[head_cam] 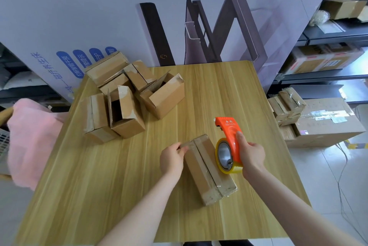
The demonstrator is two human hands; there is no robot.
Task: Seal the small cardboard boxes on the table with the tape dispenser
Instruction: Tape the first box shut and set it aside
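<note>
Head view. Item one: small cardboard box [207, 168], lying on the wooden table [99, 186] between the two hands, flaps closed, seam running along its length, clear tape showing at both ends.

Item two: left hand [172, 159], fingers curled on the box's far left corner, gripping it.

Item three: right hand [252, 155], wrapped round the orange tape dispenser [229, 138], thumb on top of the body. The dispenser sits just right of the box, with its yellow tape roll [225, 156] at the box's edge; contact cannot be told.

Item four: cluster of cardboard boxes [127, 96], well beyond the left hand, several with their flaps up.

Item five: pink cloth [31, 136], far left of the left hand, off the table edge.

Item six: large carton [326, 122] on the floor, right of the right hand.
</note>
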